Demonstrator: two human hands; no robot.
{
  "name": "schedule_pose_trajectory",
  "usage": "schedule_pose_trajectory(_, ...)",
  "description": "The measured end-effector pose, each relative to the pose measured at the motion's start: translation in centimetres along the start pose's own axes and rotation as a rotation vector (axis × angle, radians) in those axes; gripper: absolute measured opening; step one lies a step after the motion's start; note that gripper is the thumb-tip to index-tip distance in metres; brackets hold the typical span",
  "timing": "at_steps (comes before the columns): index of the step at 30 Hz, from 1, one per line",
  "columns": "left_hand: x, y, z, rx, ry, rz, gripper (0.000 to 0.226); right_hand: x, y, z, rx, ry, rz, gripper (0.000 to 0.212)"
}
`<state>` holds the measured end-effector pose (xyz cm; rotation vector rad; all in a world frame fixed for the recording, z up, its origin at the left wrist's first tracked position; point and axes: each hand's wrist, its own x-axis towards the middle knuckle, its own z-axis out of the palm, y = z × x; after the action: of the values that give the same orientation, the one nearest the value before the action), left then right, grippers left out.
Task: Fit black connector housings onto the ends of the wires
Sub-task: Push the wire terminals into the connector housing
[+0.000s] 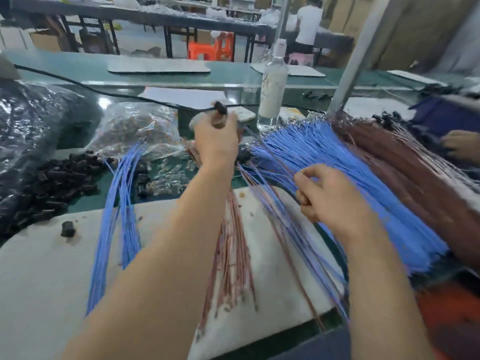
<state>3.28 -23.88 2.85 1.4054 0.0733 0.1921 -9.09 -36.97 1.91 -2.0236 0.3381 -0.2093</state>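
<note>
**Bench state: housing up in left hand, right hand at blue wires**

Nearest: white pad (52, 268) on green bench (65, 68), both forearms reaching across it; fanned over the pad, a loose blue bunch (117, 216) at left and thin red-brown wires (231, 255) at centre; one stray housing (68, 229) lying on the pad's left part, apart from the wires.

Mid-right: right hand (330, 196) at the near-left edge of the big blue wire bundle (363, 183); fingers curled, thumb against forefinger; motion blur, so cannot tell whether gripping a wire.

Beyond the pad, left: pile of black housings (52, 183) on the bench, near a scatter of small clear parts (168, 178).

Further out, centre: left hand (217, 141) raised off the bench; fingers closed on a black connector housing (220, 107), pinched at the fingertips and showing above the hand.

Behind: clear bag (135, 131) of small brownish parts; black plastic sack (31, 120) at far left; brown wire bundle (415, 178) alongside the blue one at right; another person's hand (462, 146) at the right edge.

Far: clear bottle (272, 84) upright near a metal post (358, 53); black cable (78, 84) across the bench; orange stools (210, 49) and a person in a white top (309, 24) in the background.
</note>
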Motion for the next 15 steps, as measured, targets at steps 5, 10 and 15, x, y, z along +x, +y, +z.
schedule_pose_trajectory(5,-2.4,-6.4,2.1,0.698,-0.34,-0.014,0.012,1.7,4.5,2.9,-0.611,0.122,0.094,0.021)
schedule_pose_trajectory(10,-1.6,-4.1,-0.8,0.848,-0.381,0.355,0.018,2.2,3.9,4.1,-0.576,0.207,0.063,0.011)
schedule_pose_trajectory(15,-0.8,0.2,-6.9,0.545,-0.227,0.38,0.007,2.5,-1.7,9.3,-0.424,0.187,-0.168,0.017)
